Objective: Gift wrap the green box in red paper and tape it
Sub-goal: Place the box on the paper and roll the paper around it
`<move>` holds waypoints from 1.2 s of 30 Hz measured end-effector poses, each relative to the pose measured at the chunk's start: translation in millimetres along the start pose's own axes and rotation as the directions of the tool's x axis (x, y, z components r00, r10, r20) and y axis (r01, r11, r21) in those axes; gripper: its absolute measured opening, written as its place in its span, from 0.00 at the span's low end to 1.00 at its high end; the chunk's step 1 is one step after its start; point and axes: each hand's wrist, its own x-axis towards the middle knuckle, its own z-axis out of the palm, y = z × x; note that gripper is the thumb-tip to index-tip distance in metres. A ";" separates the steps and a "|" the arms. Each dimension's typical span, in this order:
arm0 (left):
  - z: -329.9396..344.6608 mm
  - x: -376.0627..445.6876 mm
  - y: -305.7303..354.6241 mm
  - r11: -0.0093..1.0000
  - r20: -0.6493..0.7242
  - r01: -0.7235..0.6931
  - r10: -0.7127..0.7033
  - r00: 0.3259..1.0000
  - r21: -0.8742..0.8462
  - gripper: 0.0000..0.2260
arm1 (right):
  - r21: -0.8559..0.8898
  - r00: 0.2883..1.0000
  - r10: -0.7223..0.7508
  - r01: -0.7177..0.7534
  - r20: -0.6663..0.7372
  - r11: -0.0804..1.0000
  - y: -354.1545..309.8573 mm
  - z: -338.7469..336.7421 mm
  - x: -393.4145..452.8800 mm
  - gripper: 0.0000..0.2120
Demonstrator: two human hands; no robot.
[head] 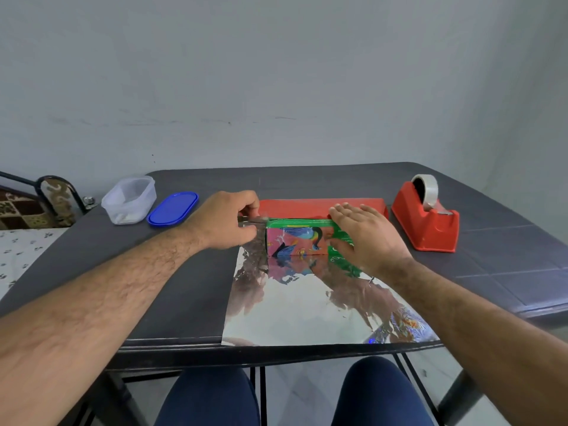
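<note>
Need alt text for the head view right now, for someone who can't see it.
Two bare hands work a green box standing on shiny wrapping paper on a dark table: the left hand pinches paper at the box's left end, the right hand lies flat on its right side. A red tape dispenser sits right; a clear tub and blue lid sit left.

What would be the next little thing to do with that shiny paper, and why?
Probably lift the paper's near edge up over the green box. Its silver side lies flat toward the person, only the red far flap is raised, the right hand steadies the box, and the left hand pinches the paper's corner.
</note>
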 end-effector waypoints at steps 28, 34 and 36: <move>75.3 34.7 71.8 0.977 -0.247 -0.143 0.179 0.952 0.158 0.31 | -0.178 0.994 0.031 -0.011 0.105 0.984 -24.0 4.8 -7.2 0.27; 74.4 36.1 68.6 0.991 -0.238 -0.106 0.122 0.964 0.077 0.32 | -0.050 0.989 -0.119 0.114 -0.092 0.992 -35.0 3.1 -11.4 0.14; 68.2 36.6 64.0 0.994 -0.246 -0.099 0.083 0.966 -0.051 0.29 | -0.031 0.959 -0.102 0.097 -0.264 0.995 -33.0 5.4 -8.7 0.08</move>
